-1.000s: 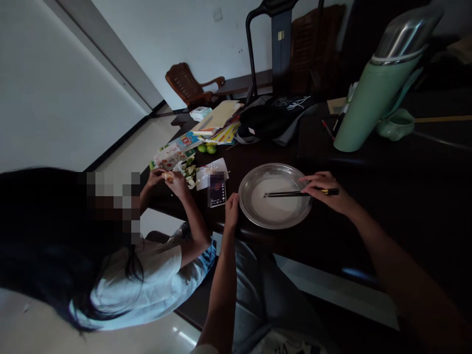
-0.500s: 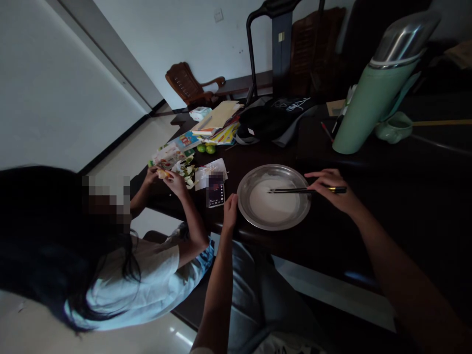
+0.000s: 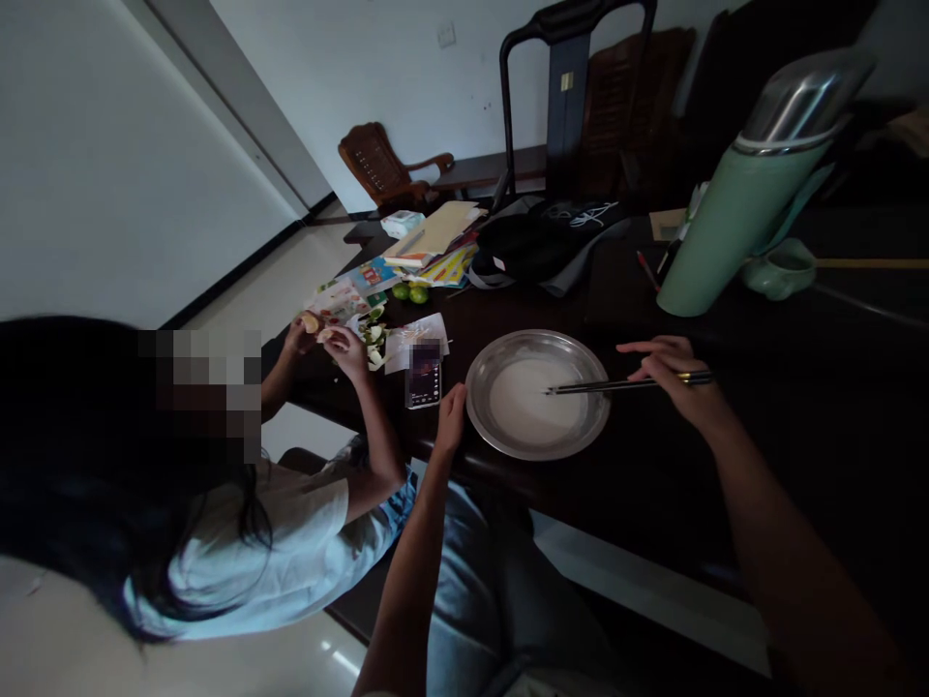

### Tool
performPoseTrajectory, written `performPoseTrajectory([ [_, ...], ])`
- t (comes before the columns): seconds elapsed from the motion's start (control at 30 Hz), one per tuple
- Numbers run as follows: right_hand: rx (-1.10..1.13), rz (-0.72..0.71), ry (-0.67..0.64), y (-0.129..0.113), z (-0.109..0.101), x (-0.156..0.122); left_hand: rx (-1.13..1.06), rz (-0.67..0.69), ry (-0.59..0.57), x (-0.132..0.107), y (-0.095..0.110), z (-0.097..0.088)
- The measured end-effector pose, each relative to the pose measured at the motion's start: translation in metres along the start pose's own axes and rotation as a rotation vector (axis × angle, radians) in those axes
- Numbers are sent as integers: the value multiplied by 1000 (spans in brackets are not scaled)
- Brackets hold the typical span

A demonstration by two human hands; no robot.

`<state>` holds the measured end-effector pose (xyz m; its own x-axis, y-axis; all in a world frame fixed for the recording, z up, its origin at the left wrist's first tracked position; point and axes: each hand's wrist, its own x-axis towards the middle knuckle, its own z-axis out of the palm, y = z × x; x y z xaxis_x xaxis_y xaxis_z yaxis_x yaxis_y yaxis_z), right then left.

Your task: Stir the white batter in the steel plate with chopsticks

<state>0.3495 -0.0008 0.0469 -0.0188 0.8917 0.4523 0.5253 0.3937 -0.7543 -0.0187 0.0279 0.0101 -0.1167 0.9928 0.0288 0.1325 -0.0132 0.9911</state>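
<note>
Holding chopsticks (image 3: pixel 616 385) in right fingers (image 3: pixel 644 347), partly over metal bowl (image 3: pixel 500 356)

There are two chopsticks (image 3: pixel 615 385), one bowl (image 3: pixel 540 449), one phone (image 3: pixel 426 381).

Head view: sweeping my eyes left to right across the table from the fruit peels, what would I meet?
Peels, phone, left hand, bowl, right hand, cup. I left out the chopsticks, which overlap both bowl and right hand.
</note>
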Motion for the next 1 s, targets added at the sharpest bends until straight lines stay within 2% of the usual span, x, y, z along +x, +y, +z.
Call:
performPoseTrajectory([
  [0.07,33,-2,-22,0,-2,0,-8,-20,4,0,2,1],
  [0.2,38,-39,-144,-6,10,-2,-16,-27,6,1,2,2],
  [0.3,8,-35,-92,-6,12,-2,-28,-28,-3,3,-2,2],
  [0.43,25,-7,7,1,0,-2,-39,-42,17,5,-8,3],
  [0.5,37,-12,-40,0,0,-3,-58,-38,23,5,-11,3],
  [0.63,4,-75,-165,-5,14,-7,-107,-27,-20,6,-14,3],
  [0.73,-23,-60,-107,-3,13,-8,-125,-50,-25,5,-13,5],
  [0.87,26,-27,-2,6,-4,-6,-121,-95,14,4,-6,13],
  [1.0,42,-45,-100,5,0,-6,-92,-146,85,4,4,21],
])
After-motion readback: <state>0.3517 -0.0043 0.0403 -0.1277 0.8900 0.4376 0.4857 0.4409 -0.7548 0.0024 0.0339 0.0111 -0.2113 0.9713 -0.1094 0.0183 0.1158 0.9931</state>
